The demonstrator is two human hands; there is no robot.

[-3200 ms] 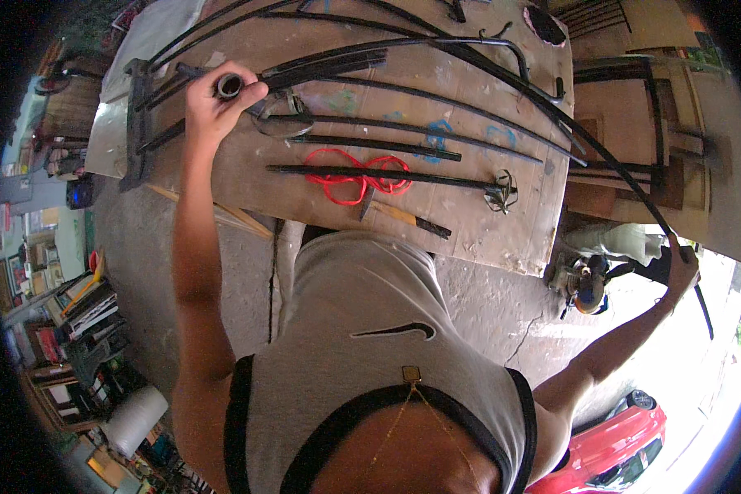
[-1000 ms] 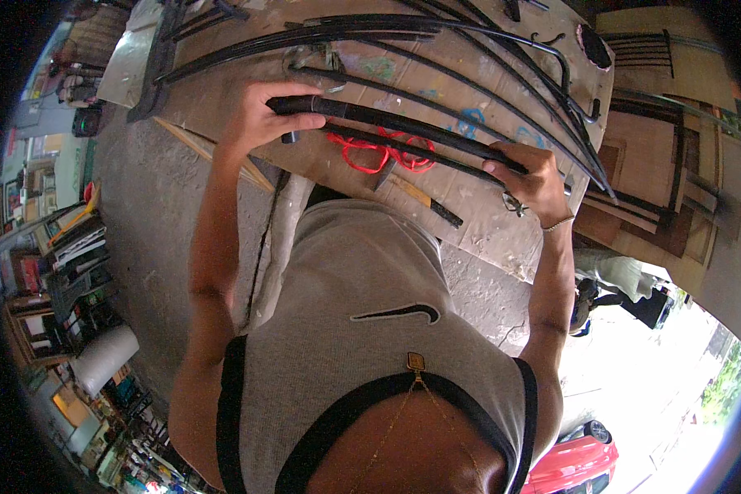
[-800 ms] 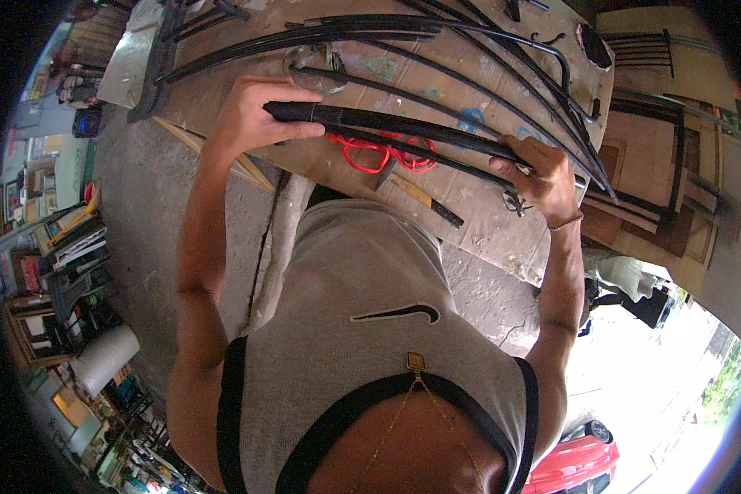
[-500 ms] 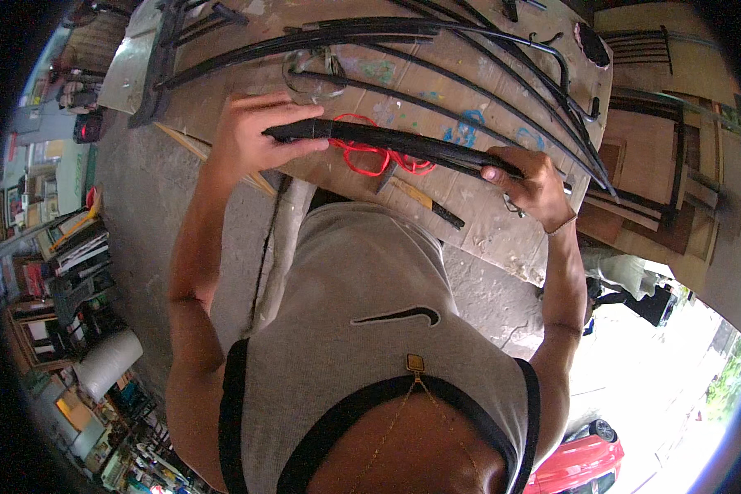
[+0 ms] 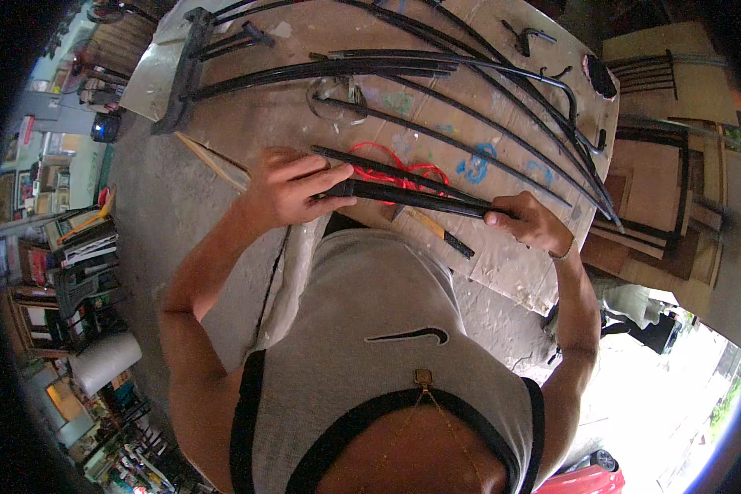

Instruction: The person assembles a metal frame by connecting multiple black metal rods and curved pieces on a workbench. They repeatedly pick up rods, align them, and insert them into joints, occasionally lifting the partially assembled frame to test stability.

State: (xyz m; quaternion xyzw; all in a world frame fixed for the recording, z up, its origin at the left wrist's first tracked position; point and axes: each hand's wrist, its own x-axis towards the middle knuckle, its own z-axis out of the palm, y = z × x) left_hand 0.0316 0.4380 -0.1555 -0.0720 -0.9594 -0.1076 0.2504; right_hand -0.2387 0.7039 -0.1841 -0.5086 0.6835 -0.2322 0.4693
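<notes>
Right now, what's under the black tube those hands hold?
Around the black tube in this view, red cord and another black rod show on the far side and a wooden-handled tool on the near side. What lies directly beneath is covered and can't be seen.

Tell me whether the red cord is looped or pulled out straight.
Looped: the red cord curves round in bends on the table. The black bars by the hands hide part of it.

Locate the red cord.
In the head view, the red cord lies on the table above centre, right of the left grip, partly hidden by black tubes.
</notes>
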